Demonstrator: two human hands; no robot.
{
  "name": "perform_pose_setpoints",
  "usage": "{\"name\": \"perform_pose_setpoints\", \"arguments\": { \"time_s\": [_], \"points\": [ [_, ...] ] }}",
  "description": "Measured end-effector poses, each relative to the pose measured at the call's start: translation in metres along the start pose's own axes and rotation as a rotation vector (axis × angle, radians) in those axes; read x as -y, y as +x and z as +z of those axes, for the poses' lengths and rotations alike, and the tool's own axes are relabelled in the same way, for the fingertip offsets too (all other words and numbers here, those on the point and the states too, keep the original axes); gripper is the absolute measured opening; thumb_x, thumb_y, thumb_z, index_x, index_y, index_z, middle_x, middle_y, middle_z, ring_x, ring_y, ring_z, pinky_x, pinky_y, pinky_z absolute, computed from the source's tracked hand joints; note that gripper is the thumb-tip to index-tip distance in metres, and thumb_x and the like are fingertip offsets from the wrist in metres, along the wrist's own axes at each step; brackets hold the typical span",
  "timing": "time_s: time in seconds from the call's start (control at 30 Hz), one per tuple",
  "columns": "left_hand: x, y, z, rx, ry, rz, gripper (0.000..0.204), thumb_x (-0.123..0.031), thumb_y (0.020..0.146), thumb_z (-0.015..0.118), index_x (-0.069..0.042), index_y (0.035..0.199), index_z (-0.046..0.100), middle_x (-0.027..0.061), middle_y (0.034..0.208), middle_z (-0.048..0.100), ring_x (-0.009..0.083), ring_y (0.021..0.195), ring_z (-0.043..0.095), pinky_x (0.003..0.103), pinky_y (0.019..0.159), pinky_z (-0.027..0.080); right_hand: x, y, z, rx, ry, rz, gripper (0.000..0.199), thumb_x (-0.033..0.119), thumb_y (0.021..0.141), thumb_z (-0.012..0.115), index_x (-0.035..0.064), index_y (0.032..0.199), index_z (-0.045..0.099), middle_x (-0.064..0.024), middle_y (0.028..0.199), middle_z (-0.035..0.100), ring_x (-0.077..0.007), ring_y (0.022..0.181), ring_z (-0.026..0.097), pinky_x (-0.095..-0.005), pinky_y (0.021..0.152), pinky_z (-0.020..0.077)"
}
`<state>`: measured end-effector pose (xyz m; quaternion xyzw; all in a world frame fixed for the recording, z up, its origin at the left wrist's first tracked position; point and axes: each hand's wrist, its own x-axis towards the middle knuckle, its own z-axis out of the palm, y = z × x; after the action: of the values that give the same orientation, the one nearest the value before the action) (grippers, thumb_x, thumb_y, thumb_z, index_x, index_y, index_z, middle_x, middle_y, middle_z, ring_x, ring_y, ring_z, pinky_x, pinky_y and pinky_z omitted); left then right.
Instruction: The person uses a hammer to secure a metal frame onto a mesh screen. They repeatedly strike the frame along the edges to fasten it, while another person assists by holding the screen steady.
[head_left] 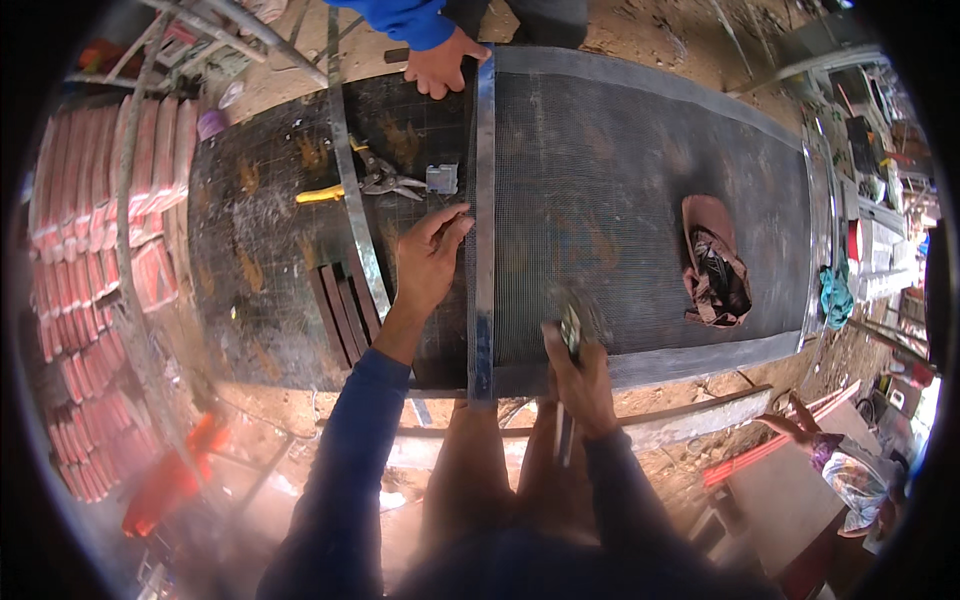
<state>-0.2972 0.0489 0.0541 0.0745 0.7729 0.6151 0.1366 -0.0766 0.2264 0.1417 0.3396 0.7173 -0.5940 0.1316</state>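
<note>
Dusty ground lies around a dark work surface in the middle of the frame. Left hand presses open fingers on a thin, bendy screen frame, stiff only along its metal strip. Right hand, lower middle, is closed on a small tool.

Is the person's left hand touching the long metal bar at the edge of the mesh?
Touching. In the head view the fingertips of the left hand press against the metal bar, with no gap visible between them.
</note>
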Motion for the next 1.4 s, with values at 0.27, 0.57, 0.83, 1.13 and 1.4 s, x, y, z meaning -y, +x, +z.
{"name": "perform_pose_setpoints", "arguments": {
  "time_s": [0.27, 0.57, 0.83, 1.13, 1.4],
  "points": [
    [0.015, 0.043, 0.006, 0.145, 0.321, 0.502, 0.022, -0.003, 0.101, 0.082, -0.003, 0.123, 0.08, 0.0147, 0.106, 0.083, 0.0275, 0.094, 0.081, 0.036, 0.081, 0.063, 0.017, 0.067, 0.047, -0.132, 0.393, 0.018, 0.051, 0.049, 0.119, 0.059, 0.0028, 0.138, 0.067, 0.0062, 0.07, 0.044, -0.0039, 0.047, 0.044, -0.0258, 0.041, 0.0378],
    [0.023, 0.051, 0.009, 0.211, 0.396, 0.604, 0.022, 0.001, 0.098, 0.082, -0.004, 0.119, 0.079, 0.0124, 0.101, 0.082, 0.0301, 0.089, 0.08, 0.039, 0.077, 0.062, 0.001, 0.059, 0.05, -0.2, 0.509, 0.04, 0.048, 0.048, 0.12, 0.057, 0.0035, 0.137, 0.067, 0.0073, 0.067, 0.042, -0.0031, 0.046, 0.042, -0.0258, 0.039, 0.0363],
    [0.025, 0.056, 0.009, 0.239, 0.465, 0.683, 0.029, 0.004, 0.097, 0.081, -0.005, 0.125, 0.077, 0.0121, 0.101, 0.08, 0.031, 0.091, 0.077, 0.041, 0.079, 0.062, 0.007, 0.065, 0.045, -0.203, 0.428, 0.012, 0.046, 0.049, 0.119, 0.06, 0.0031, 0.116, 0.063, 0.0067, 0.063, 0.045, -0.0035, 0.046, 0.045, -0.0261, 0.04, 0.0388],
    [0.024, 0.044, 0.019, 0.224, 0.48, 0.657, 0.036, 0.008, 0.092, 0.082, -0.006, 0.125, 0.076, 0.011, 0.109, 0.078, 0.0341, 0.104, 0.074, 0.044, 0.089, 0.061, 0.012, 0.085, 0.055, -0.133, 0.458, -0.013, 0.05, 0.047, 0.121, 0.056, 0.0009, 0.135, 0.069, 0.0043, 0.069, 0.049, -0.0059, 0.047, 0.044, -0.0274, 0.041, 0.0388],
    [0.033, 0.04, 0.02, 0.188, 0.553, 0.705, 0.028, 0.009, 0.09, 0.081, -0.005, 0.112, 0.071, 0.0123, 0.107, 0.076, 0.0371, 0.11, 0.073, 0.046, 0.091, 0.061, 0.038, 0.117, 0.035, -0.177, 0.485, -0.008, 0.052, 0.05, 0.12, 0.056, 0.0001, 0.131, 0.069, 0.0026, 0.068, 0.053, -0.006, 0.046, 0.047, -0.0259, 0.042, 0.0419]
  ]
}}
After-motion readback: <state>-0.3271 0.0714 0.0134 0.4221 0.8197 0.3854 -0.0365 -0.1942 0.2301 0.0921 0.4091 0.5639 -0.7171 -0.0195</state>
